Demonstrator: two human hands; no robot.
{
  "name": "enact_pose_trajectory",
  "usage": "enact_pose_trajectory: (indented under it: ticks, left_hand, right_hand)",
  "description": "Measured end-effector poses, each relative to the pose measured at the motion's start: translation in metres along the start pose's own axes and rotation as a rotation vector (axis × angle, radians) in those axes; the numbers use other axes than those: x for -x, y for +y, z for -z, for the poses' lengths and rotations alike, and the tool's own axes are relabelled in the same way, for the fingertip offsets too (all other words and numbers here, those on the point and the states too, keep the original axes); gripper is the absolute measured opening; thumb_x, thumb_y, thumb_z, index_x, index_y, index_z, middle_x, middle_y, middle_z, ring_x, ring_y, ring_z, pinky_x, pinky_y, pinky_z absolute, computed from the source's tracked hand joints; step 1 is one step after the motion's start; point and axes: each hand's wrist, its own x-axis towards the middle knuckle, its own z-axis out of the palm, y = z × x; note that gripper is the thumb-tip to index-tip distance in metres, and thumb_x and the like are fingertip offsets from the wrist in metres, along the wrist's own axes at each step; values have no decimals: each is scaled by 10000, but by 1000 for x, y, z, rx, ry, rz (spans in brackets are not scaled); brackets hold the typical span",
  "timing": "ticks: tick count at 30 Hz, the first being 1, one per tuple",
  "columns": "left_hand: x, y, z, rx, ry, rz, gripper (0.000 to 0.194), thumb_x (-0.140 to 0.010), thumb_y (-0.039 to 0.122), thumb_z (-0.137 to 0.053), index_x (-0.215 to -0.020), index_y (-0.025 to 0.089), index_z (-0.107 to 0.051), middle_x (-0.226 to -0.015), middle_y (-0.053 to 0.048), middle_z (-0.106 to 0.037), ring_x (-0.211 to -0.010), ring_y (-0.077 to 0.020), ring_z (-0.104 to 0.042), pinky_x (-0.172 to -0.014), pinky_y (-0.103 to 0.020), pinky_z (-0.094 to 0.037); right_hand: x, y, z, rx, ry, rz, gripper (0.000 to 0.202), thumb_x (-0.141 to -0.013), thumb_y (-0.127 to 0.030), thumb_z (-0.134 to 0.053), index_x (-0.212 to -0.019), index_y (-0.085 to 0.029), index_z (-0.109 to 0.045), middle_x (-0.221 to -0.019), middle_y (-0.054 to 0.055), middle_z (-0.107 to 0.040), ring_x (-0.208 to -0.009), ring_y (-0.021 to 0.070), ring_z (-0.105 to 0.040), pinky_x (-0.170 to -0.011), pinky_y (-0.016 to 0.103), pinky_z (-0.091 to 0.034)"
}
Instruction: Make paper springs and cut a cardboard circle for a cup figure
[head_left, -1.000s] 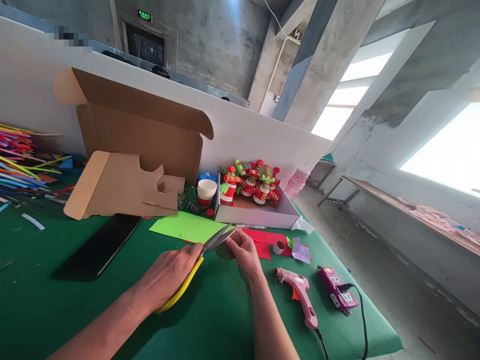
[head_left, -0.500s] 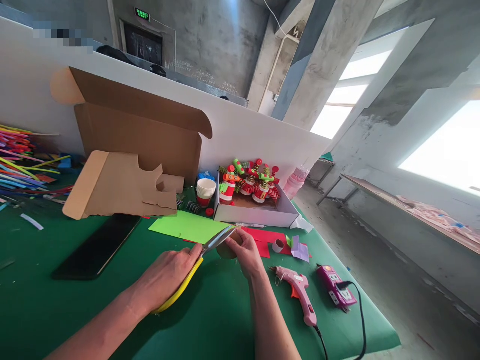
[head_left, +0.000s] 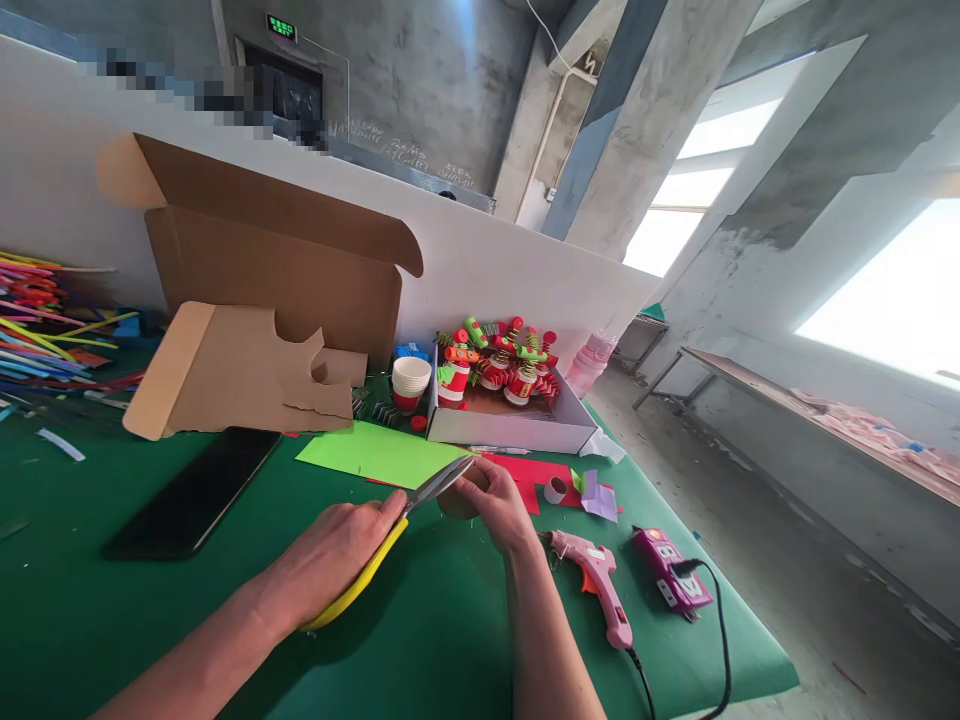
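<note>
My left hand (head_left: 341,552) is closed around the yellow-handled scissors (head_left: 366,582), whose metal blades point up and to the right. The blades lie against the edge of a small brown cardboard piece (head_left: 456,504) with a rounded outline. My right hand (head_left: 501,508) pinches this piece between thumb and fingers, which hide part of it. Both hands are above the green table. Just beyond the blades lies a bright green paper sheet (head_left: 375,452), and red paper (head_left: 551,470) is behind my right hand.
A pink glue gun (head_left: 596,580) and a purple power block (head_left: 669,570) lie at the right with cords. Behind stand paper cups (head_left: 410,382) and a white box (head_left: 517,432) of red and green figures. Torn cardboard (head_left: 247,375) and a black phone-like slab (head_left: 195,495) lie left.
The hands keep nearly the same pose, with the scissors still at the cardboard piece. The cardboard piece is turned slightly, and the whole view has shifted a little.
</note>
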Motion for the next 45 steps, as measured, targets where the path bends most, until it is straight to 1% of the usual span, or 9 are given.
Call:
enact_pose_trajectory:
  ticks: [7, 11, 17, 21, 26, 30, 36, 41, 45]
  left_hand:
    - [-4, -5, -7, 9, 80, -50, 269, -882, 69, -304, -1049, 206, -465, -763, -28, -620, -591, -180, -636, -486, -238, -376]
    - [-6, -10, -13, -26, 111, -73, 321, -864, 62, -290, -1098, 192, -467, -773, -37, -610, -604, -192, -625, -502, -260, -396]
    - [-4, -11, -14, -55, 137, -77, 296, -860, 36, -298, -1054, 191, -460, -760, -25, -600, -595, -183, -613, -514, -264, -385]
    - [-4, -8, -11, -60, 107, -63, 305, -851, -1, -301, -1039, 193, -444, -723, -2, -582, -559, -171, -606, -490, -251, -350]
    - [-3, -5, -6, -43, 43, -51, 324, -840, 7, -288, -1059, 187, -447, -708, -10, -590, -557, -175, -598, -476, -250, -331]
    - [-1, -4, -5, -16, 9, -46, 308, -828, 19, -309, -1042, 196, -442, -631, 16, -540, -535, -170, -577, -455, -235, -285]
    - [1, -6, -5, 47, 45, -47, 224, -827, 62, -338, -943, 220, -448, -574, 52, -455, -492, -146, -502, -442, -230, -228]
    - [-3, -13, -10, 151, 78, -44, 205, -871, 146, -337, -1018, 220, -460, -551, 62, -468, -465, -144, -509, -437, -215, -280]
    - [-7, -25, -20, 131, 290, -55, 308, -820, 137, -345, -1099, 210, -456, -628, 24, -564, -498, -160, -557, -474, -233, -370]
  right_hand:
    - [-2, 6, -4, -35, 46, 4, 404, -631, -512, -832, -848, -186, -732, -765, 13, -687, -709, 159, -613, -674, 256, -481]
    - [-3, 7, -7, -68, 22, -5, 395, -639, -520, -830, -843, -199, -723, -777, 15, -691, -734, 168, -629, -695, 265, -493]
    - [-2, 7, -9, -78, 2, 7, 359, -658, -510, -824, -838, -219, -716, -799, 15, -700, -765, 184, -648, -732, 293, -511]
    - [-1, 7, -6, -27, -10, 3, 365, -668, -519, -810, -822, -204, -709, -744, 5, -675, -724, 172, -627, -719, 289, -501]
    - [-1, 5, -3, -24, -36, -2, 392, -666, -517, -810, -870, -195, -721, -796, 22, -697, -752, 182, -639, -732, 298, -506]
    - [-1, 5, -1, 5, -55, 17, 389, -673, -517, -803, -866, -188, -727, -794, 31, -701, -756, 190, -639, -756, 317, -516]
    - [0, 3, 2, 54, -44, 46, 329, -689, -466, -788, -863, -191, -740, -807, 34, -709, -808, 209, -647, -785, 324, -512]
    - [-1, 3, 3, 39, 87, -4, 281, -639, -421, -823, -751, -178, -738, -705, 16, -680, -692, 165, -601, -660, 266, -461]
    - [-6, 6, 1, -147, 269, -13, 322, -549, -419, -864, -729, -182, -743, -709, 11, -679, -685, 149, -577, -636, 253, -438]
